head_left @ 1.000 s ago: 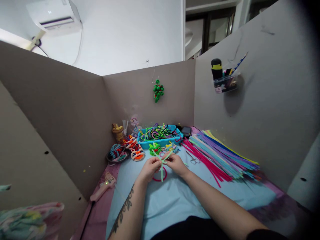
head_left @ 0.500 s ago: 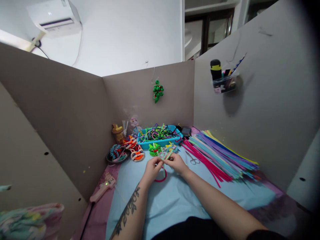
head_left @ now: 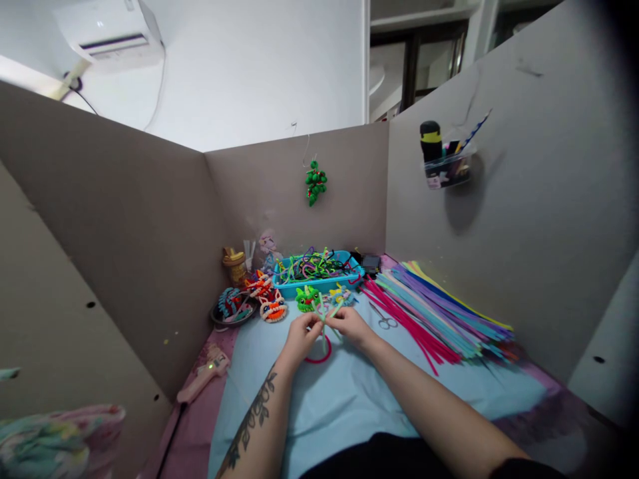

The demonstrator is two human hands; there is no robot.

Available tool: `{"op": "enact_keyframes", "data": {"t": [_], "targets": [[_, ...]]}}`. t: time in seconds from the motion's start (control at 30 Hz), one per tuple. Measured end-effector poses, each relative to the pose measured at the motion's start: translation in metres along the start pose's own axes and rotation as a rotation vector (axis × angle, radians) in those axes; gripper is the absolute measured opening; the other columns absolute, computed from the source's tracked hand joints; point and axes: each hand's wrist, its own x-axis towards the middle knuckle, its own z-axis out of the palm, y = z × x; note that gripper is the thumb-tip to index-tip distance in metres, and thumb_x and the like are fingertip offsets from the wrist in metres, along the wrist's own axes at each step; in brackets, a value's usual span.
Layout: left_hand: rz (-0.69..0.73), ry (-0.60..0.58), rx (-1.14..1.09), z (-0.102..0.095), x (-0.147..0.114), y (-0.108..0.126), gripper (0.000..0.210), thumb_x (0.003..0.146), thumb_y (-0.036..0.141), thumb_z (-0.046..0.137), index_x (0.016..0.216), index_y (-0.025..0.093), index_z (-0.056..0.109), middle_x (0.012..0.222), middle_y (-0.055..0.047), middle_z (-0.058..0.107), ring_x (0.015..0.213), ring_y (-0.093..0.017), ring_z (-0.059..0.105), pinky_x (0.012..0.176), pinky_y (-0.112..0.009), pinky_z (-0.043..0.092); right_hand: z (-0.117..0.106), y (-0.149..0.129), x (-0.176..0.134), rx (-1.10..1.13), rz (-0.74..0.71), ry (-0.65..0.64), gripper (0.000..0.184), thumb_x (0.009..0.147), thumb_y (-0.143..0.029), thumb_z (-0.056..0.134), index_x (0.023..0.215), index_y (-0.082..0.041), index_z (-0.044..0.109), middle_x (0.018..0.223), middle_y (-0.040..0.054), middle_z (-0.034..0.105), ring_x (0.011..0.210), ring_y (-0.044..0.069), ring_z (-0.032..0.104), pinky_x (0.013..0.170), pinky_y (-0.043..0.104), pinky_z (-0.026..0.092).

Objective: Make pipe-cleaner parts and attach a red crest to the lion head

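Pale green pipe cleaners (head_left: 323, 344) cross between my hands, their ends fanning out above and below the fingertips. My left hand (head_left: 302, 332) pinches them from the left near the crossing. From the other side my right hand (head_left: 351, 326) grips the same strands, its fingers closed. A curved dark pink pipe cleaner (head_left: 319, 360) shows just below; whether it joins the green ones I cannot tell. Behind my fingers sit a green animal face (head_left: 307, 298) and a blue and yellow figure (head_left: 342, 295), both partly hidden.
A blue tray (head_left: 294, 291) of tangled pipe cleaners stands at the back. Scissors (head_left: 385, 320) and loose pipe cleaners (head_left: 439, 319) lie right. An orange-and-white face (head_left: 273, 309), a dark bowl (head_left: 215, 319) and a pink glue gun (head_left: 202, 380) are left. Grey panels (head_left: 299, 219) enclose the table.
Both hands stay close together on the green pipe cleaners. One lower green end now slants out to the right, where the ends hung closer together before.
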Motion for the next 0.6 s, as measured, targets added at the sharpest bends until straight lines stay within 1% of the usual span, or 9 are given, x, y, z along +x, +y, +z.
{"op": "enact_keyframes", "data": {"t": [0.13, 0.23, 0.37, 0.43, 0.5, 0.6], "targets": [[0.021, 0.004, 0.056, 0.0030, -0.0012, -0.0043, 0.026, 0.086, 0.035, 0.053, 0.070, 0.015, 0.055, 0.067, 0.002, 0.055, 0.063, -0.011, 0.052, 0.063, -0.028, 0.045, 0.0011, 0.0030, 0.0009, -0.071, 0.007, 0.053, 0.028, 0.066, -0.036, 0.062, 0.050, -0.016, 0.049, 0.047, -0.0066, 0.037, 0.049, 0.008, 0.031, 0.046, 0.022, 0.022], [0.036, 0.021, 0.089, 0.0058, -0.0024, -0.0075, 0.025, 0.086, 0.035, 0.054, 0.072, 0.015, 0.056, 0.069, 0.002, 0.055, 0.066, -0.012, 0.053, 0.065, -0.030, 0.045, 0.0029, 0.0061, 0.0024, -0.107, 0.016, 0.086, 0.027, 0.064, -0.034, 0.062, 0.050, -0.017, 0.047, 0.048, -0.0064, 0.038, 0.051, 0.008, 0.032, 0.047, 0.022, 0.022], [0.047, 0.047, 0.095, 0.0089, -0.0032, -0.0100, 0.023, 0.085, 0.034, 0.055, 0.072, 0.015, 0.057, 0.071, 0.001, 0.056, 0.070, -0.013, 0.054, 0.069, -0.031, 0.045, 0.0030, 0.0079, 0.0040, -0.109, 0.026, 0.096, 0.027, 0.062, -0.032, 0.063, 0.049, -0.017, 0.045, 0.048, -0.0065, 0.037, 0.051, 0.008, 0.032, 0.047, 0.022, 0.021], [0.036, 0.067, 0.077, 0.0095, -0.0029, -0.0102, 0.023, 0.085, 0.035, 0.055, 0.073, 0.015, 0.057, 0.071, 0.001, 0.056, 0.069, -0.013, 0.054, 0.068, -0.031, 0.045, 0.0023, 0.0070, 0.0044, -0.088, 0.025, 0.097, 0.029, 0.063, -0.033, 0.064, 0.049, -0.017, 0.045, 0.048, -0.0068, 0.036, 0.050, 0.008, 0.031, 0.047, 0.022, 0.022], [0.009, 0.099, 0.047, 0.0094, -0.0021, -0.0100, 0.024, 0.086, 0.036, 0.054, 0.075, 0.014, 0.057, 0.069, 0.002, 0.056, 0.066, -0.012, 0.054, 0.064, -0.029, 0.046, 0.0022, 0.0046, 0.0042, -0.047, 0.009, 0.090, 0.028, 0.064, -0.036, 0.064, 0.052, -0.017, 0.048, 0.050, -0.0064, 0.039, 0.051, 0.008, 0.033, 0.049, 0.023, 0.025], [-0.035, 0.150, -0.001, 0.0080, -0.0006, -0.0091, 0.025, 0.087, 0.036, 0.052, 0.078, 0.013, 0.057, 0.068, 0.002, 0.056, 0.062, -0.011, 0.054, 0.060, -0.028, 0.047, 0.0038, 0.0009, 0.0027, 0.036, -0.030, 0.066, 0.025, 0.066, -0.038, 0.065, 0.062, -0.015, 0.056, 0.059, -0.0041, 0.049, 0.058, 0.011, 0.043, 0.057, 0.024, 0.034]]}}
